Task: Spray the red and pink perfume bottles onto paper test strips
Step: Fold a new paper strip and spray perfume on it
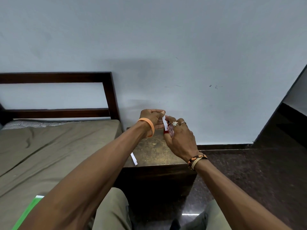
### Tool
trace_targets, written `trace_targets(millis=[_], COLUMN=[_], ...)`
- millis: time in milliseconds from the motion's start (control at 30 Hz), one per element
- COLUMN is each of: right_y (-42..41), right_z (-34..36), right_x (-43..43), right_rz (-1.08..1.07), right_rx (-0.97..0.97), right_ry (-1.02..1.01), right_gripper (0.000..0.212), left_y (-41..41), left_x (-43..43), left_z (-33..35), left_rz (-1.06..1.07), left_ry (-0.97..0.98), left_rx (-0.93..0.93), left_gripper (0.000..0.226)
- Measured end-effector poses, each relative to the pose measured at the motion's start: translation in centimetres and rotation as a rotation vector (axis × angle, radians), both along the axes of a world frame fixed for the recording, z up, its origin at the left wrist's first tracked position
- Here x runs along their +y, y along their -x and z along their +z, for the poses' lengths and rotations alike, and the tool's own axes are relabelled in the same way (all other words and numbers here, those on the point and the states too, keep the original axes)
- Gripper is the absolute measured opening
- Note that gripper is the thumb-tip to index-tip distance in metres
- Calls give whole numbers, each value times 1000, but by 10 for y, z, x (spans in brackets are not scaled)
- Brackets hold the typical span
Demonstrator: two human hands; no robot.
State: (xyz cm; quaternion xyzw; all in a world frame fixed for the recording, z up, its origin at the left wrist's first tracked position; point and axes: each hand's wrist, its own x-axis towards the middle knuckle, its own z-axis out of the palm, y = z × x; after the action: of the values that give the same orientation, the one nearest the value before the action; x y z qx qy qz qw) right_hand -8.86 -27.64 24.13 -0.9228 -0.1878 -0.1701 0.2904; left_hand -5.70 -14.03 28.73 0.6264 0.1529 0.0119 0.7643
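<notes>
Left hand [152, 119]: raised above the far end of the bedside table [154, 153], thumb and fingers pinching a white paper test strip [164, 121] at its top. The strip hangs down towards the right hand. Orange wristband [150, 129] on that wrist.

Right hand [180, 138]: just beside the left, knuckles up, fingers curled round the pink perfume bottle [171, 132], which shows pale and translucent under the thumb. Rings on two fingers, dark bands [197, 159] at the wrist.

Red perfume bottle [165, 131]: a sliver of red between the two hands, against the pink one and right behind the strip's lower end. Cannot tell whether the right hand holds it too or it stands on the table.

Second strip [134, 158]: lies under the left forearm, at the table's near left edge. Bed [49, 146] beyond the left arm.
</notes>
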Motion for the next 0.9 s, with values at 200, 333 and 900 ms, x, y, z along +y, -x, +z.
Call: trace_targets(millis=[200,333,900], right_y=[4,4,-6], right_z=[-3,-4,2], right_x=[0,1,9], right_rz=[20,20,36], right_rx=[44,32,9], right_ry=[27,13,5], right_gripper=[64,58,44], left_y=[-1,-1,-7], left_x=[3,5,10], left_z=[-3,-7,-24], left_rz=[-6,-14,-39], left_ry=[13,11,19], left_rx=[5,24,65], left_gripper=[16,14,8])
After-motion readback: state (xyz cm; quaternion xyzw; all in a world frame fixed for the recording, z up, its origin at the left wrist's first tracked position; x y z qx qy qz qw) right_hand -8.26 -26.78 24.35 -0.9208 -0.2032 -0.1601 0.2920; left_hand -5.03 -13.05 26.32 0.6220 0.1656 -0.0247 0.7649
